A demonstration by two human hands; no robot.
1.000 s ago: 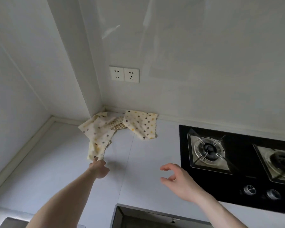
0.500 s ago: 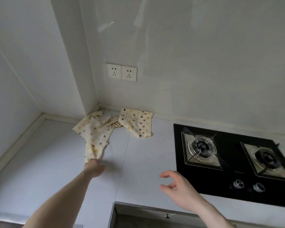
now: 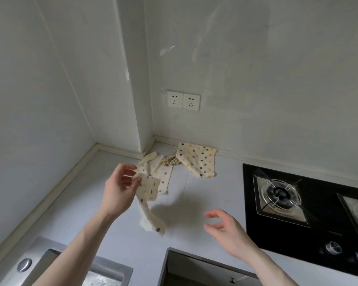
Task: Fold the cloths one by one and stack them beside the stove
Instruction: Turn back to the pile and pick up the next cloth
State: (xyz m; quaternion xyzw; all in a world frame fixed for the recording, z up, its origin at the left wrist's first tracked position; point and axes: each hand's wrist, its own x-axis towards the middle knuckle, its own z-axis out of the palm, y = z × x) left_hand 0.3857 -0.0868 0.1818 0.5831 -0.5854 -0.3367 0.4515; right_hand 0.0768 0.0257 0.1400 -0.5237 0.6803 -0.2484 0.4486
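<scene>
My left hand (image 3: pixel 120 188) is raised above the counter and pinches a cream polka-dot cloth (image 3: pixel 148 200) by its upper edge, so the cloth hangs down toward the countertop. More cloths lie in the back corner: a dotted one (image 3: pixel 159 172), a checked one (image 3: pixel 171 161) partly covered, and a yellow dotted one (image 3: pixel 197 159) by the wall. My right hand (image 3: pixel 225 228) hovers over the counter to the left of the black gas stove (image 3: pixel 310 230), fingers loosely spread, holding nothing.
A steel sink (image 3: pixel 56 267) sits at the lower left. Two wall sockets (image 3: pixel 183 100) are above the cloth pile. An open gap (image 3: pixel 205 269) lies below the counter's front edge. Bare grey countertop (image 3: pixel 190 203) lies between my hands.
My left hand has lifted the dotted cloth off the pile and pulled it toward me. The right hand has hardly shifted. The view has tilted down, bringing the sink in.
</scene>
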